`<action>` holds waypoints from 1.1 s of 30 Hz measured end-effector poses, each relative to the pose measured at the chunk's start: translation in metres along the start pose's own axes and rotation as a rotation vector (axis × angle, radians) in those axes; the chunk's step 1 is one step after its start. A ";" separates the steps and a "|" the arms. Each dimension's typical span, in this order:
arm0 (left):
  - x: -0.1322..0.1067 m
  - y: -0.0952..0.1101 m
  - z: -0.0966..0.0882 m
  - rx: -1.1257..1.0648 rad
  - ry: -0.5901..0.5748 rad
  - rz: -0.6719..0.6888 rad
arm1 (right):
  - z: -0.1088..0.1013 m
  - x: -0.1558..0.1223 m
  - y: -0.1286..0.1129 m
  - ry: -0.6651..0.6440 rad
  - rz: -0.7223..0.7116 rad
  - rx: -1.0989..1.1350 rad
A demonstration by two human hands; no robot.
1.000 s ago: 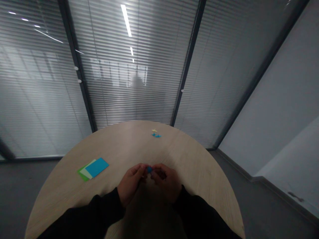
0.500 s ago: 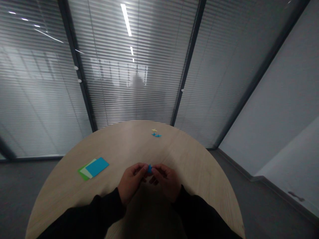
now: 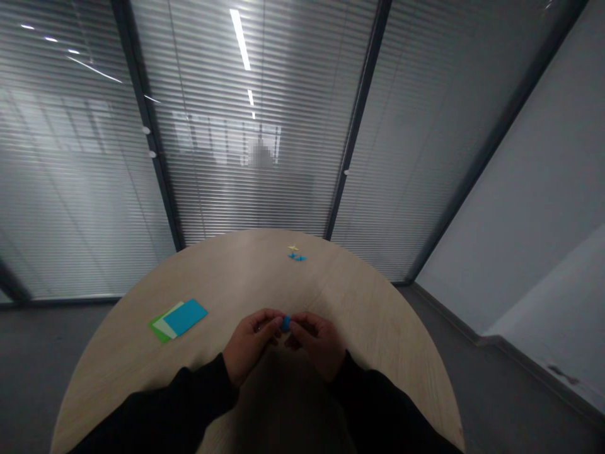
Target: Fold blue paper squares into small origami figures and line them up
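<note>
A small piece of folded blue paper (image 3: pixel 286 323) is pinched between my two hands, just above the near middle of the table. My left hand (image 3: pixel 253 343) grips its left side with thumb and fingers. On the other side my right hand (image 3: pixel 317 343) holds it the same way, fingers curled under. The fingers cover most of the paper, so its exact folded shape cannot be made out.
The round wooden table (image 3: pixel 378 353) carries a stack of coloured sheets, with a blue sheet (image 3: pixel 186 316) over pale and bright green (image 3: pixel 159 333) ones. Near the far edge lie small folded paper pieces, one yellow (image 3: pixel 293 248) and two blue (image 3: pixel 300 258). Glass panels with blinds stand behind.
The blue paper between my fingertips has shifted slightly to the right and turned, showing a more compact side. Both hands stay in nearly the same place, still gripping it.
</note>
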State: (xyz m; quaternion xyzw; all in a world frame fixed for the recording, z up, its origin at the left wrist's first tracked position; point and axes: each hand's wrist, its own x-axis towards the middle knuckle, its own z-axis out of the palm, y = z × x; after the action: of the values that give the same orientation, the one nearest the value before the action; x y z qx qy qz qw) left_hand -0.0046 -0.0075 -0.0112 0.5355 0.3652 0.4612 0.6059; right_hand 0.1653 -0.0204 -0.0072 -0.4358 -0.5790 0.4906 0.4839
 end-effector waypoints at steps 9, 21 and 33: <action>-0.002 0.003 0.001 0.192 0.040 0.101 | 0.003 -0.001 0.001 0.050 -0.049 -0.117; 0.000 0.006 -0.002 0.126 -0.015 0.043 | -0.001 -0.002 -0.003 0.069 -0.183 -0.338; 0.000 -0.002 -0.004 0.168 -0.057 0.095 | -0.001 -0.005 -0.010 0.108 -0.294 -0.482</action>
State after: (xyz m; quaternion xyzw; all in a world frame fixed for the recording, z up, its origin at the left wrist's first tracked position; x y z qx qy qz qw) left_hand -0.0084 -0.0064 -0.0135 0.6139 0.3593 0.4420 0.5465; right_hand 0.1666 -0.0267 0.0017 -0.4752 -0.7093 0.2394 0.4623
